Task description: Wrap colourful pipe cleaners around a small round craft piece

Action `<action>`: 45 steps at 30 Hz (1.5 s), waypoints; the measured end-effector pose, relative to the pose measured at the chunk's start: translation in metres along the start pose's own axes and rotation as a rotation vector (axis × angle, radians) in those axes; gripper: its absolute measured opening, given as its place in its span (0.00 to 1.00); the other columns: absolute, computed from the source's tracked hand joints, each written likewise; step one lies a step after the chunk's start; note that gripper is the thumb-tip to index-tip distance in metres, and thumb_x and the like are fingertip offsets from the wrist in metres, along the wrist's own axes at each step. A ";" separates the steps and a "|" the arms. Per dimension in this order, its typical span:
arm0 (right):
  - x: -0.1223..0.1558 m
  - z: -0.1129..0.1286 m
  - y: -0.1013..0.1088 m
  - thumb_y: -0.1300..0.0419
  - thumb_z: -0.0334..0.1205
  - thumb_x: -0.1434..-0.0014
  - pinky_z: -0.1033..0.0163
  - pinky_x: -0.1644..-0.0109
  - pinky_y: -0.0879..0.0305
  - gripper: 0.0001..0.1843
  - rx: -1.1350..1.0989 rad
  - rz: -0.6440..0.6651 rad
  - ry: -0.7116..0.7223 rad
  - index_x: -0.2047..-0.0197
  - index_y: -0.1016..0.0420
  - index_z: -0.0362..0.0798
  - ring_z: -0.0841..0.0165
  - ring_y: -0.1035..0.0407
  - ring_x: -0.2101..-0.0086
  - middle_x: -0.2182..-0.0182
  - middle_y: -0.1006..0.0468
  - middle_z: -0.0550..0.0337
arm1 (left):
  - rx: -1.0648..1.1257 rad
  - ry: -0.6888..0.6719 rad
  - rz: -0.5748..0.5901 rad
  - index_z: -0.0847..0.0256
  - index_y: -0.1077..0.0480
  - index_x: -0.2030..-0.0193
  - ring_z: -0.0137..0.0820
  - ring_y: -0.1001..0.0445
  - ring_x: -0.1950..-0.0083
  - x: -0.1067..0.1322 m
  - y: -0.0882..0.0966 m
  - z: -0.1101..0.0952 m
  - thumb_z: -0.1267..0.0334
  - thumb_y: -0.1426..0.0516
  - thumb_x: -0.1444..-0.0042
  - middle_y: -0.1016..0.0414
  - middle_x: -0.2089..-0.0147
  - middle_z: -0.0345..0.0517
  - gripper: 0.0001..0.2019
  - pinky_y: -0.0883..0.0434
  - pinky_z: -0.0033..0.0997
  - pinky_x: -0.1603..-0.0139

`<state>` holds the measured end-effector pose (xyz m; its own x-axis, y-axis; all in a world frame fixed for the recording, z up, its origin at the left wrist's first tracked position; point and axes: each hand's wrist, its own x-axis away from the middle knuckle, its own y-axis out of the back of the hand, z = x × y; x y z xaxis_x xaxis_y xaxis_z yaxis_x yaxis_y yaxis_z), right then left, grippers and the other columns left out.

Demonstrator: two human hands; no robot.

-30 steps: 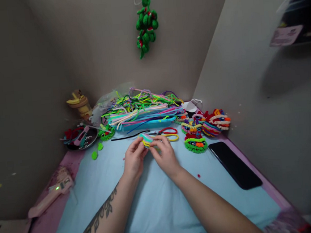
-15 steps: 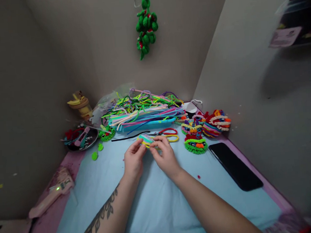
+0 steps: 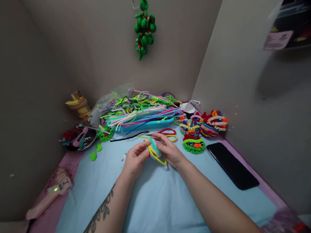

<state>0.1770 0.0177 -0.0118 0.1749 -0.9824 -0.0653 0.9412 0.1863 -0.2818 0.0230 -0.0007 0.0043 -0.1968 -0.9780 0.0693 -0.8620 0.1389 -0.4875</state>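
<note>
Between my hands, above the blue cloth, is a small bundle of pipe cleaners in yellow, turquoise and pale tones. A bent yellow strand sticks out from its lower right. My left hand pinches the bundle's left side between thumb and fingers. On the other side, my right hand has its fingers curled round the right edge and top. Just behind the hands lie scissors with red and yellow handles, partly covered by my right hand. A black pipe cleaner lies to their left.
A blue tray heaped with pipe cleaners stands at the back. Several finished colourful pieces and a black phone are on the right. A pink glue gun with a lit green light and a metal bowl are on the left.
Both hands have turned the bundle and brought it slightly right and nearer to me, so the bent yellow strand now shows below it. The whole view has shifted a little.
</note>
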 end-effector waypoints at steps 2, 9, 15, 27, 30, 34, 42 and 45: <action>0.000 0.000 0.000 0.36 0.51 0.49 0.57 0.52 0.32 0.24 -0.027 0.011 -0.008 0.50 0.29 0.54 0.60 0.32 0.52 0.50 0.27 0.55 | -0.002 -0.011 0.024 0.62 0.28 0.59 0.29 0.24 0.67 0.001 0.000 -0.001 0.64 0.32 0.60 0.22 0.66 0.45 0.19 0.29 0.28 0.63; -0.001 -0.004 0.002 0.34 0.48 0.50 0.58 0.49 0.35 0.22 -0.017 -0.018 0.104 0.52 0.28 0.53 0.62 0.32 0.52 0.51 0.27 0.57 | -0.032 -0.013 0.054 0.57 0.39 0.57 0.26 0.26 0.71 0.000 0.003 -0.001 0.65 0.34 0.56 0.24 0.71 0.38 0.21 0.29 0.28 0.65; -0.002 -0.003 0.000 0.32 0.48 0.53 0.60 0.54 0.33 0.23 -0.092 -0.062 0.041 0.54 0.27 0.52 0.64 0.31 0.57 0.56 0.25 0.58 | -0.024 -0.005 0.060 0.58 0.39 0.57 0.25 0.27 0.71 0.001 0.002 -0.001 0.65 0.34 0.55 0.25 0.71 0.37 0.21 0.30 0.28 0.63; 0.000 -0.003 0.000 0.32 0.47 0.54 0.61 0.58 0.34 0.24 -0.099 0.007 0.034 0.54 0.28 0.52 0.65 0.31 0.61 0.61 0.25 0.59 | -0.044 0.010 -0.013 0.58 0.42 0.62 0.20 0.34 0.78 0.001 -0.002 -0.002 0.68 0.35 0.59 0.31 0.77 0.30 0.21 0.33 0.21 0.73; 0.000 -0.002 0.000 0.31 0.48 0.55 0.61 0.58 0.34 0.24 -0.096 0.012 0.041 0.54 0.28 0.52 0.65 0.31 0.62 0.60 0.25 0.59 | -0.053 0.019 -0.011 0.58 0.42 0.63 0.21 0.33 0.78 0.001 -0.001 -0.003 0.67 0.35 0.60 0.30 0.77 0.31 0.22 0.32 0.23 0.72; 0.001 -0.003 0.000 0.31 0.48 0.55 0.62 0.58 0.34 0.25 -0.101 0.029 0.044 0.54 0.28 0.52 0.65 0.31 0.62 0.60 0.25 0.58 | -0.054 0.041 -0.003 0.58 0.42 0.62 0.22 0.32 0.78 0.002 0.001 -0.003 0.67 0.34 0.59 0.29 0.76 0.32 0.22 0.32 0.23 0.72; -0.001 -0.007 0.003 0.33 0.46 0.52 0.62 0.57 0.34 0.23 -0.052 0.016 0.063 0.53 0.29 0.52 0.65 0.31 0.61 0.62 0.25 0.59 | -0.009 0.073 0.002 0.61 0.37 0.66 0.22 0.30 0.76 0.001 0.001 -0.004 0.66 0.33 0.59 0.27 0.76 0.34 0.17 0.30 0.24 0.68; -0.001 -0.006 0.003 0.34 0.47 0.50 0.62 0.58 0.33 0.22 -0.025 0.000 0.056 0.52 0.29 0.52 0.65 0.31 0.61 0.62 0.25 0.59 | -0.008 0.091 -0.019 0.64 0.32 0.69 0.23 0.28 0.73 -0.001 0.001 -0.004 0.65 0.33 0.59 0.26 0.75 0.38 0.14 0.29 0.24 0.66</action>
<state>0.1782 0.0197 -0.0187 0.1575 -0.9804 -0.1181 0.9337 0.1868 -0.3055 0.0203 0.0006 0.0069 -0.2212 -0.9625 0.1572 -0.8695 0.1216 -0.4786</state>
